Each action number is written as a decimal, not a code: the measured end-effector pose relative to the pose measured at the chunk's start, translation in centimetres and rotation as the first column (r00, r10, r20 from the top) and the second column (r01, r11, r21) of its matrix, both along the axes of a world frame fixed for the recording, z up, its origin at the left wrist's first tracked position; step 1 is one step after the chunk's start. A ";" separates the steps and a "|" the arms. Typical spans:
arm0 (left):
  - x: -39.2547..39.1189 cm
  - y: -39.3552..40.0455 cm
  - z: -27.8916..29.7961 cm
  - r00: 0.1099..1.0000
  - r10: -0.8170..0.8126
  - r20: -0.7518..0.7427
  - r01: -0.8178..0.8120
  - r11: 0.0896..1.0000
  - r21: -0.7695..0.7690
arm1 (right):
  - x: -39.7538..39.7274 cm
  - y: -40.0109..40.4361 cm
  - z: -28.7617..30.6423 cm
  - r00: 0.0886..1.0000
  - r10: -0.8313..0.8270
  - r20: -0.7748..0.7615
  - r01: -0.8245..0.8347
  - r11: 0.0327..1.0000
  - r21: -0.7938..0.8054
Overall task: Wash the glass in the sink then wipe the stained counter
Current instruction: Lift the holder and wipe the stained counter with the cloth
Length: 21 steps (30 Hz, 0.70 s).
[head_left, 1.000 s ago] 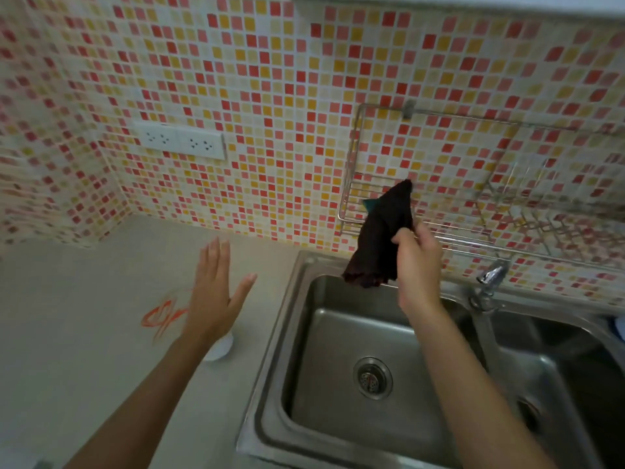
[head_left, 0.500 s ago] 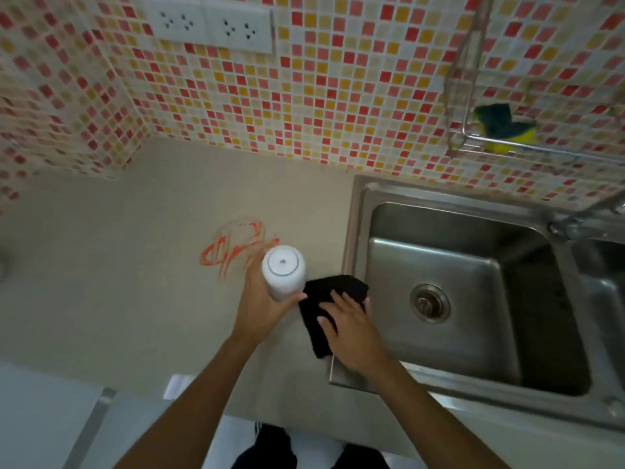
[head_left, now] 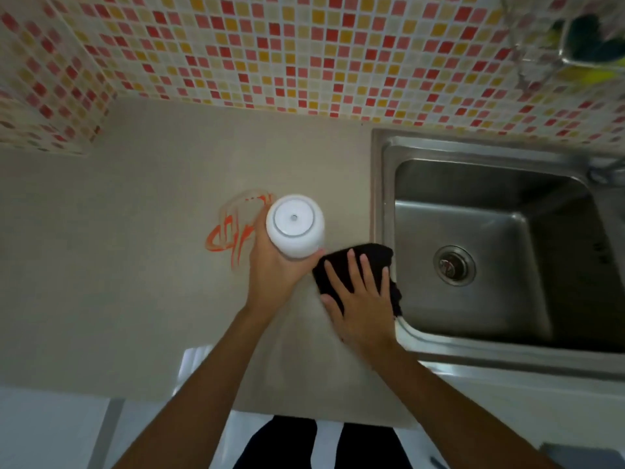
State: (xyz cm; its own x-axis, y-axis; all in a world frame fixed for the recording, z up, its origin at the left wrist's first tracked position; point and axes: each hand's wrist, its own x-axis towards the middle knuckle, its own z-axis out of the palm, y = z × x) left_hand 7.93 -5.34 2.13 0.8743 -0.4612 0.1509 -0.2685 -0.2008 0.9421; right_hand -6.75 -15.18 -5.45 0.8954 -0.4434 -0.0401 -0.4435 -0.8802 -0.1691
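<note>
Since the earlier frame the view has tipped further downward. Right hand (head_left: 358, 296) presses flat, fingers spread, on a black cloth (head_left: 365, 258) at the sink (head_left: 382, 198) edge. Left hand (head_left: 277, 265) grips the white glass (head_left: 295, 225) upside down, above the counter (head_left: 135, 282). Beyond it lies the orange stain (head_left: 230, 236); keeping the glass lifted clear should let the cloth sweep firmly across.

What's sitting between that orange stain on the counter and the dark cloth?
In the head view, the left hand holding a white cup upside down sits between the orange stain and the dark cloth under the right hand.
</note>
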 end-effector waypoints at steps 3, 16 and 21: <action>4.1 2.2 2.7 0.991 0.125 0.040 -0.123 0.991 -0.045 | -0.9 6.4 0.0 0.980 0.198 0.027 -0.199 0.979 0.047; 12.5 11.2 1.3 0.926 0.372 0.061 -0.374 0.927 0.031 | 16.8 -0.7 -0.7 1.000 -0.015 0.004 0.015 1.000 -0.007; 13.9 12.0 1.1 0.919 0.392 0.042 -0.394 0.917 0.054 | 7.3 11.6 -0.2 0.975 0.217 0.050 -0.218 0.976 0.026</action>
